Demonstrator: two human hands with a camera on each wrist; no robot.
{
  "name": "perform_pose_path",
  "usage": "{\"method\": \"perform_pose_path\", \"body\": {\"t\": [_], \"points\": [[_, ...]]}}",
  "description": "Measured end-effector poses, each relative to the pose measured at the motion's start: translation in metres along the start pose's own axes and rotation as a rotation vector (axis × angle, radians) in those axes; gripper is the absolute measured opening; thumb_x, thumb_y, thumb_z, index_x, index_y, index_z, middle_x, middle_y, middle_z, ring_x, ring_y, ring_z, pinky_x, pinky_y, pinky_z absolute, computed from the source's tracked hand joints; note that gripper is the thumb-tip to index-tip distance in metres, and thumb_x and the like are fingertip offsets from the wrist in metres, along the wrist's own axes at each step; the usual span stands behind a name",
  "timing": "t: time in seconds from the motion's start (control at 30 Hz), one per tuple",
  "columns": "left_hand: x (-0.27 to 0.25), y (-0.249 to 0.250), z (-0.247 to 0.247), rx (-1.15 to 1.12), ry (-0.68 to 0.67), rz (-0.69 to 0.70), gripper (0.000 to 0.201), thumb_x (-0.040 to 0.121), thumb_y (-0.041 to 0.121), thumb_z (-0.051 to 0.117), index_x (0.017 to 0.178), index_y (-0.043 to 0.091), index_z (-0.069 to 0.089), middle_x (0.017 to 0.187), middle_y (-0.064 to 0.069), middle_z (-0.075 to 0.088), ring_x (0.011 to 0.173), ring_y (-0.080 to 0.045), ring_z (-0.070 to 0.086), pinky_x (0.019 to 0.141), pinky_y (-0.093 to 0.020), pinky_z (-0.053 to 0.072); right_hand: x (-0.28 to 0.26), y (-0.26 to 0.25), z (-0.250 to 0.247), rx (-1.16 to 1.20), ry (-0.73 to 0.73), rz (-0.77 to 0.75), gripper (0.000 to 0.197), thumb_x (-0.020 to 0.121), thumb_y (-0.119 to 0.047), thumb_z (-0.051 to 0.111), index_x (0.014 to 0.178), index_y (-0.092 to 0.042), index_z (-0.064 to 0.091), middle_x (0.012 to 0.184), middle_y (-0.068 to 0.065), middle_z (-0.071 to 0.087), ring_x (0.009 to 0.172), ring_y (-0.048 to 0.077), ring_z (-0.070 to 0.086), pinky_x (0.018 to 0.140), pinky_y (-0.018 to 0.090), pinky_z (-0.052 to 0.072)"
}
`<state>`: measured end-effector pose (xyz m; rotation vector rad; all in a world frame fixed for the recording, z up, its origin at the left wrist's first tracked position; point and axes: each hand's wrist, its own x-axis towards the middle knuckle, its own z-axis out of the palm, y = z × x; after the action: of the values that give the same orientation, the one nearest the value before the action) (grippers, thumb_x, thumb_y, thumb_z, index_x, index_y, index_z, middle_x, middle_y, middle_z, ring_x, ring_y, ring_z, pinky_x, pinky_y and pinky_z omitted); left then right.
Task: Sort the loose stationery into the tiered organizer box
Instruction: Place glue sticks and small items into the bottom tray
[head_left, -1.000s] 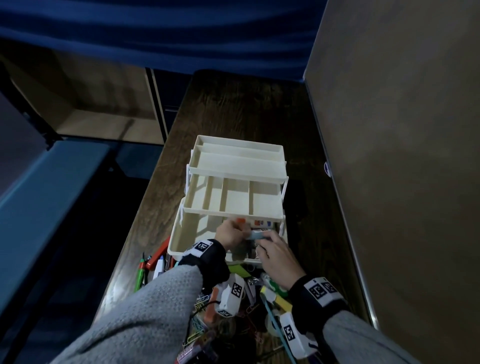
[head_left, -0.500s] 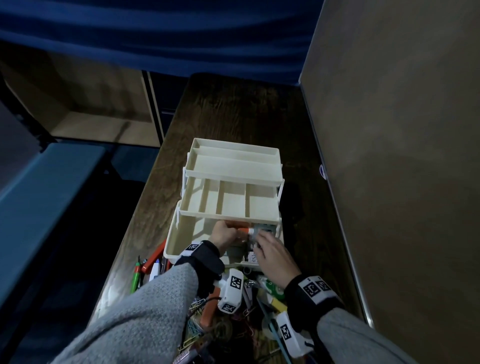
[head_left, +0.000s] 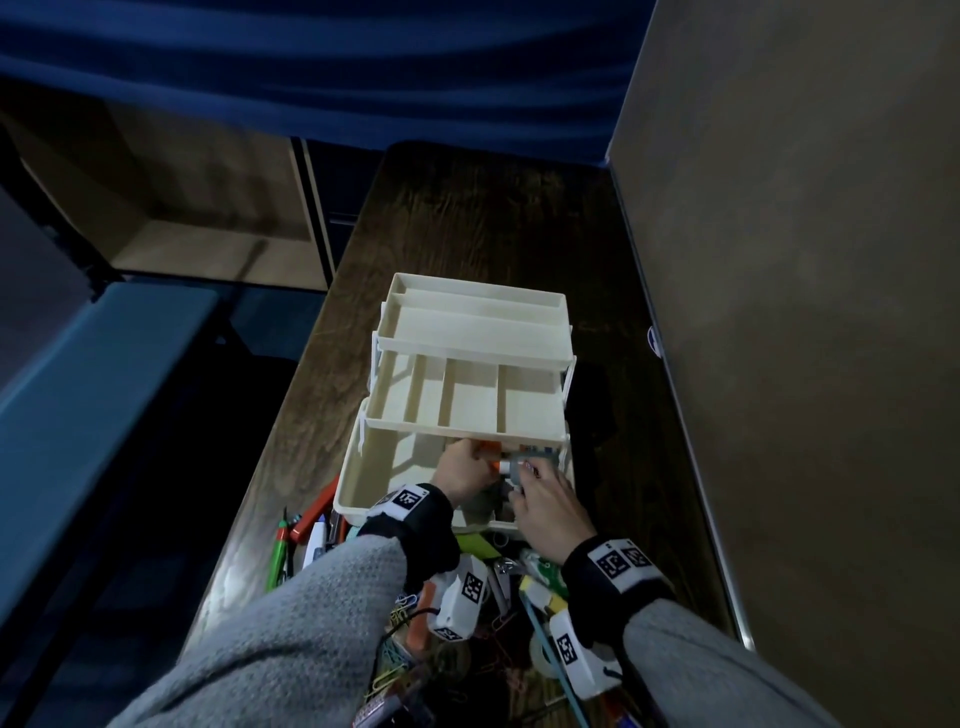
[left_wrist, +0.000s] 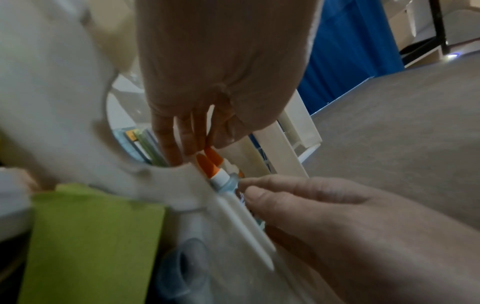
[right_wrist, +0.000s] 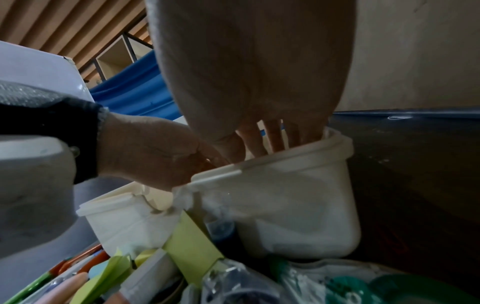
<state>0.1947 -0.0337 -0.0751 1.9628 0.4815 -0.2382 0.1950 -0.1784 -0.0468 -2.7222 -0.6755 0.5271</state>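
Both hands are down in the bottom tier of the cream organizer box (head_left: 470, 364), which sits on the dark wood bench (head_left: 467, 218). The left hand (head_left: 460, 470) has its fingers curled around orange-capped glue sticks (left_wrist: 211, 164), while the right hand (head_left: 550, 512) pinches their other end. The rest of the stationery pile (head_left: 317, 530) lies just in front of the box.

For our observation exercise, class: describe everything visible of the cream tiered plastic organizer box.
The cream tiered plastic organizer box stands open on the dark wooden table, its trays stepped back. The top tray has long troughs; the middle tray has four bare compartments. In the bottom bin, the left hand and right hand handle orange-capped glue sticks. Loose stationery crowds its near wall.
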Motion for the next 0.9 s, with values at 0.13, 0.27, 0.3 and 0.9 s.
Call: {"method": "perform_pose_path", "body": {"t": [0.13,0.27,0.3,0.9], "points": [[-0.007,0.001,-0.004,0.002,-0.018,0.024,0.033,0.083,0.003,0.059,0.116,0.006,0.064,0.117,-0.012,0.067,0.109,-0.028,0.062,0.097,-0.037,0.049,-0.003,0.003,-0.002,0.041,0.001,-0.005,0.039,0.100,-0.021,0.037,0.137,-0.011,0.043,0.144,0.007,0.032,0.133,0.025,0.035,0.110,0.037,0.033],[-0.026,-0.001,-0.026,0.199,-0.029,0.084,0.041,0.090,0.004,0.050,0.131,0.009,0.054,0.135,-0.011,0.056,0.121,-0.026,0.055,0.101,-0.031,0.043,-0.013,0.000,-0.004,0.098,0.107,-0.098,0.033,0.100,-0.017,0.037,0.129,-0.007,0.051,0.133,0.006,0.041,0.122,0.023,0.045,0.104,0.034,0.038],[-0.035,-0.002,-0.034,0.230,-0.014,0.116,0.041,0.091,0.002,0.046,0.130,0.010,0.055,0.135,-0.009,0.056,0.121,-0.023,0.055,0.103,-0.030,0.042,-0.019,0.000,-0.004,0.125,0.157,-0.122,0.031,0.100,-0.016,0.038,0.126,-0.008,0.054,0.127,0.005,0.043,0.117,0.021,0.046,0.100,0.031,0.039],[-0.178,-0.108,-0.080,0.404,-0.029,0.218,0.014,0.093,0.021,0.053,0.090,0.022,0.067,0.092,0.006,0.071,0.083,-0.009,0.064,0.072,-0.026,0.050,-0.142,0.008,0.065,0.162,-0.081,-0.029,0.019,0.098,-0.019,0.041,0.098,-0.020,0.060,0.102,-0.006,0.054,0.100,0.013,0.051,0.086,0.031,0.045]]}}
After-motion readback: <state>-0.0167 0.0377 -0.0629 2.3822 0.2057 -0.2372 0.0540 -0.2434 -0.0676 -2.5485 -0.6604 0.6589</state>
